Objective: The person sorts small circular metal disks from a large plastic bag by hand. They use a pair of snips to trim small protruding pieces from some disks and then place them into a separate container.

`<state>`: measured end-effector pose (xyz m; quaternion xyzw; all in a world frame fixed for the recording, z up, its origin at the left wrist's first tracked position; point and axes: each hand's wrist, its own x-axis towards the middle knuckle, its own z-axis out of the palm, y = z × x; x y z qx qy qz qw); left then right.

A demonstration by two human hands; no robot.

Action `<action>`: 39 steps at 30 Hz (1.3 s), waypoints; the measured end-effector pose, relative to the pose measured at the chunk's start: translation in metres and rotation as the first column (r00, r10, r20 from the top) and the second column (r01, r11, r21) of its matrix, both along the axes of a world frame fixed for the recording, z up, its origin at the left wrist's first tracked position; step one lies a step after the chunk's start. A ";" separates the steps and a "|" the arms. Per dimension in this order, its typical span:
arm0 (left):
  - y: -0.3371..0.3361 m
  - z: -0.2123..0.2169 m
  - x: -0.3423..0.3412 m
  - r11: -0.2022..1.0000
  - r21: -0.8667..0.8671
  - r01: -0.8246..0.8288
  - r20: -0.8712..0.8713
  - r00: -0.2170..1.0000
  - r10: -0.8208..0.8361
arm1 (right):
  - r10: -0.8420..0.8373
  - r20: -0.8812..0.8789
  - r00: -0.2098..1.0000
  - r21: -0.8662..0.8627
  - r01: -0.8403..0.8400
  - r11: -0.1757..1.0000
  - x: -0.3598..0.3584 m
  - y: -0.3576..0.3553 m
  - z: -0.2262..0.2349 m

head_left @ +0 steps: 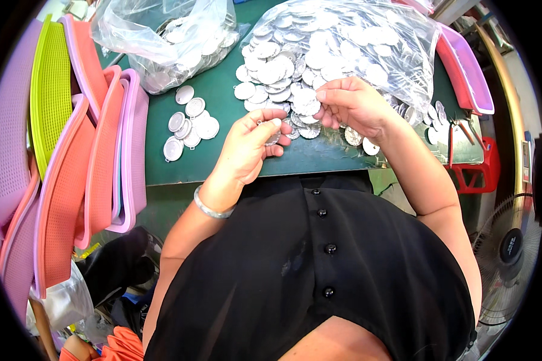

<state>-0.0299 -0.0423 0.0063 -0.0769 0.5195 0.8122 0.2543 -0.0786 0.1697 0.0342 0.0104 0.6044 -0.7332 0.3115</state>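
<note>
Silver discs point(307, 66) lie in a big heap on the green table point(223, 162), spilling out of a clear bag point(397, 48) at the far side. The left hand point(250, 144) is curled around one disc point(273, 137), pinched between thumb and fingers, just near the heap. The right hand point(352, 105) rests on the near edge of the heap, with its fingers bent down onto the discs; I cannot tell if it grips one. A small group point(190, 126) of discs sits apart on the left of the table. Another bag point(168, 42) of discs is far left. Pink and orange trays point(90, 168) stand stacked on the left. A silver bangle point(209, 207) is on the left wrist.
</note>
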 end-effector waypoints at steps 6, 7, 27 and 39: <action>-0.002 0.001 0.002 1.000 -0.016 -0.014 0.005 1.000 0.014 | 0.038 -0.008 0.999 -0.047 -0.039 0.998 -0.007 0.002 -0.002; -0.003 0.000 0.003 1.000 -0.014 -0.015 0.007 1.000 0.015 | 0.049 -0.026 0.998 -0.035 -0.050 0.998 -0.008 0.001 -0.001; -0.020 -0.008 0.008 0.997 0.021 -0.074 0.001 0.997 0.074 | 0.433 -0.522 0.735 0.623 -0.018 0.782 -0.094 -0.027 0.055; -0.011 -0.001 0.004 0.999 -0.018 -0.044 0.004 0.999 0.044 | 0.734 -0.678 0.039 0.638 0.526 0.562 -0.013 -0.019 -0.018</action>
